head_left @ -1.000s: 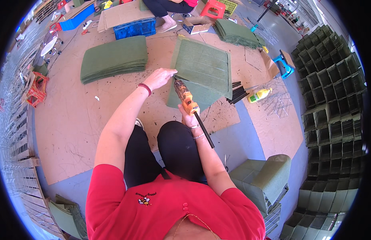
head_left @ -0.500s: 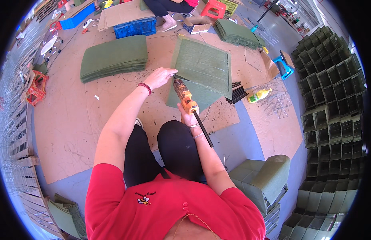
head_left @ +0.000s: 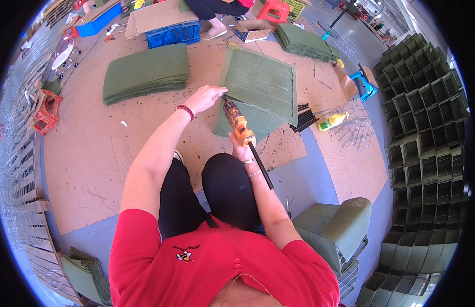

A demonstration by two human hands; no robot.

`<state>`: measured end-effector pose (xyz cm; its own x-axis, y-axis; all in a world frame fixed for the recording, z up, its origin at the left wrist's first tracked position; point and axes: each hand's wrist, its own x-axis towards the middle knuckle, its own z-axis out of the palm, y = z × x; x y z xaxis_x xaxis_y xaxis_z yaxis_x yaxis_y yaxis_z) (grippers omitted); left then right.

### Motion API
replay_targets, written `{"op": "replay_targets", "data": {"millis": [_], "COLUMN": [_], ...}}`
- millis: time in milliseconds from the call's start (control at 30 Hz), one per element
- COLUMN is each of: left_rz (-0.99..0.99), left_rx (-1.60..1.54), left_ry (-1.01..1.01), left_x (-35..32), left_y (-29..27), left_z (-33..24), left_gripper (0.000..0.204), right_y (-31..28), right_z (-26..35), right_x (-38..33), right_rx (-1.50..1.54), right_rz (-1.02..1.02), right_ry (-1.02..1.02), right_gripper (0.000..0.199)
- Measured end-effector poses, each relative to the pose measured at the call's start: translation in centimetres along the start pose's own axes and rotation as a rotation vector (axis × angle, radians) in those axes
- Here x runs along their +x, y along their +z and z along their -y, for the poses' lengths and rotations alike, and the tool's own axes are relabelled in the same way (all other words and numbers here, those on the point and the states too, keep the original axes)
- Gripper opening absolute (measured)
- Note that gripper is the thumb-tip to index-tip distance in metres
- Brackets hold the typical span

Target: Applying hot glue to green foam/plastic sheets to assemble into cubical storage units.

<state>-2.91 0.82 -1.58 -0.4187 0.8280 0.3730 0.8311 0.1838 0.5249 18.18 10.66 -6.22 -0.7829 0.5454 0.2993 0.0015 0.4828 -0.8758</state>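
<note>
My right hand (head_left: 239,150) is wrapped round an orange glue gun (head_left: 239,126), its dark, stained front pointing away from me. A long black glue stick (head_left: 261,166) sticks out of the gun's back end. The nozzle meets the near left corner of a green fabric-covered box (head_left: 260,82), just beside my left fingertips. My left hand (head_left: 205,99) is closed in a pinch at that corner, holding the edge of the box's top panel. Below the panel edge a dark gap shows. The nozzle tip itself is too small to make out.
Green sheets (head_left: 145,72) lie stacked to the left, with another stack (head_left: 305,43) far right. Black glue sticks (head_left: 303,118) and a yellow bottle (head_left: 332,122) lie right of the box. Many green boxes (head_left: 424,128) are piled along the right. Another person's leg (head_left: 215,25) shows beyond a blue crate (head_left: 173,35).
</note>
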Motion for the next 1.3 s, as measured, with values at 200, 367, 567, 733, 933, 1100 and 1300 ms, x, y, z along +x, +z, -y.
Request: {"op": "replay_targets", "data": {"millis": [200, 367, 567, 733, 933, 1100, 1300], "left_rz": [0.034, 0.036, 0.008, 0.033, 0.011, 0.019, 0.008], "left_rx": [-0.008, -0.031, -0.012, -0.008, -0.022, -0.012, -0.020], "left_ry": [-0.019, -0.027, -0.027, -0.038, -0.021, -0.025, -0.018], "left_x": [0.2, 0.3, 0.1, 0.3, 0.3, 0.4, 0.5], "left_y": [-0.3, -0.3, -0.2, -0.3, -0.1, -0.1, -0.2], "left_z": [-0.3, -0.5, -0.2, -0.4, -0.3, -0.3, -0.4], "left_gripper": [0.028, 0.029, 0.026, 0.029, 0.028, 0.028, 0.027], "right_y": [0.1, 0.6, 0.6, 0.2, 0.2, -0.2, 0.0], "right_z": [-2.4, -3.3, -4.2, -4.0, -3.5, -2.0, -3.7], "right_x": [-0.4, -0.7, -0.6, -0.5, -0.6, -0.3, -0.7], "right_rx": [0.050, 0.034, 0.087, 0.052, 0.060, 0.039, 0.052], "right_rz": [0.045, -0.079, -0.060, -0.072, -0.056, 0.039, -0.062], "right_ry": [0.125, 0.034, 0.039, 0.034, 0.059, 0.128, 0.073], "right_gripper": [0.027, 0.031, 0.032, 0.033, 0.032, 0.025, 0.032]}}
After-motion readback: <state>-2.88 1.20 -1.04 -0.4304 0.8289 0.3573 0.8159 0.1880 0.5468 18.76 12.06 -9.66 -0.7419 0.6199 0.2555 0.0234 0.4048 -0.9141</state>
